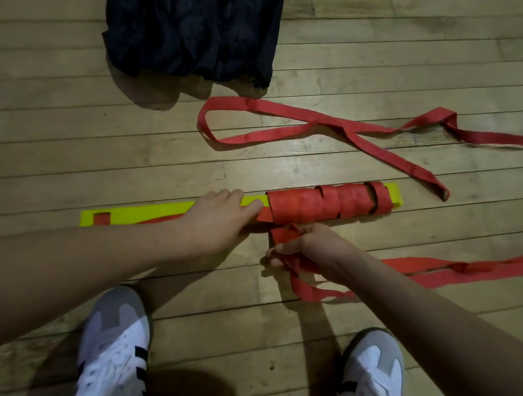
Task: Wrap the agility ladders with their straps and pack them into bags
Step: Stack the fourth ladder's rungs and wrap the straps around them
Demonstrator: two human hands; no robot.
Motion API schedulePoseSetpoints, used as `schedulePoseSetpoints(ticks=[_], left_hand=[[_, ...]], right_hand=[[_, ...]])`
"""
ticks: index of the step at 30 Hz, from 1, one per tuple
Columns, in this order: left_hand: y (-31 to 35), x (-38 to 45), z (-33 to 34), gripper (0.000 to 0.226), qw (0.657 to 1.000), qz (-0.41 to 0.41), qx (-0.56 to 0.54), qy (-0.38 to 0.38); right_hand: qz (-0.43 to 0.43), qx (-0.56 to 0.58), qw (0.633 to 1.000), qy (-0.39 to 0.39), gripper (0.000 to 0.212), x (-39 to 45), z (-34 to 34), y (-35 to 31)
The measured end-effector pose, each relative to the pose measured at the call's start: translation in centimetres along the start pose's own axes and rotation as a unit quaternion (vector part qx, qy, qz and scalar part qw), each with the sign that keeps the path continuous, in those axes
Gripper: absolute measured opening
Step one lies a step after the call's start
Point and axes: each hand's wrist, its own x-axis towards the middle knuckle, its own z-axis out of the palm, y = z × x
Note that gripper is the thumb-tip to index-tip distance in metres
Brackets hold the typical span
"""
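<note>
A stack of yellow ladder rungs [155, 211] lies on the wooden floor. Red strap [324, 204] is wound several times round its right half. My left hand [219, 217] rests on the middle of the rungs, fingers lying over the top edge beside the wound part. Just below the bundle, my right hand [309, 249] grips a bunch of the loose red strap. More loose strap [293, 127] loops across the floor beyond the bundle and trails off to the right. A dark navy bag [191, 19] lies flat at the top.
My two grey and white shoes [115, 350] stand at the bottom, either side of a dark shadow. Strap tails [472, 271] run along the floor towards the right edge. Bare wooden boards [52, 118] lie to the left of the bundle.
</note>
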Motion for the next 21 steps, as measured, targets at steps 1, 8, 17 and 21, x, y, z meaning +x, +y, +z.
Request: schedulePoseSetpoints(ticks=[1, 8, 17, 21], left_hand=[[0.1, 0.1, 0.0, 0.039, 1.0, -0.012, -0.003, -0.002], [-0.4, 1.5, -0.5, 0.053, 0.993, -0.1, -0.058, 0.022], [-2.7, 4.1, -1.1, 0.069, 0.984, -0.157, 0.036, 0.075], [-1.9, 3.5, -0.6, 0.062, 0.987, -0.114, 0.079, 0.081]], right_hand=[[0.002, -0.008, 1.0, -0.007, 0.016, 0.0, -0.1, 0.2], [0.001, -0.018, 1.0, -0.022, 0.012, 0.3, 0.2, 0.3], [-0.035, -0.075, 0.996, 0.032, 0.01, 0.6, -0.4, -1.5], [-0.071, -0.096, 0.989, 0.086, 0.01, 0.9, -0.2, -1.4]])
